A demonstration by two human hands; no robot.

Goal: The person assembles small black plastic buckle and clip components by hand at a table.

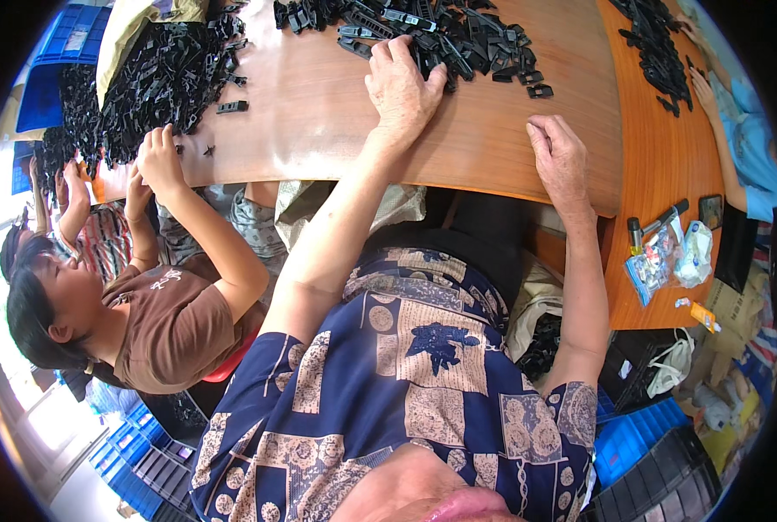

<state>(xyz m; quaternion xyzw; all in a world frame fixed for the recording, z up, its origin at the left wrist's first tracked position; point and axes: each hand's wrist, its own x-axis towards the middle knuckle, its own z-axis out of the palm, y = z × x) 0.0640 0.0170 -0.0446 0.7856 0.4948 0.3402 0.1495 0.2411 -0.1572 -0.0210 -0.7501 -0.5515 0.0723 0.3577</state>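
A loose pile of small black plastic parts (458,39) lies on the brown wooden table (301,113) in front of me. My left hand (404,94) reaches to the near edge of this pile. Its fingers are bent over the parts, with the thumb held apart, and no piece shows in its grip. To the right, over bare tabletop close to the table's edge, is my right hand (559,158). Its fingers are curled in, with thumb and fingertips together; whatever they hold, if anything, is hidden.
At left, a co-worker's hands (158,161) work beside a bigger heap of black parts (167,83) and blue bins (66,39). On the right-hand table, a person in light blue sits by more black parts (654,52). Plastic bags (667,252) and a phone (710,210) lie there.
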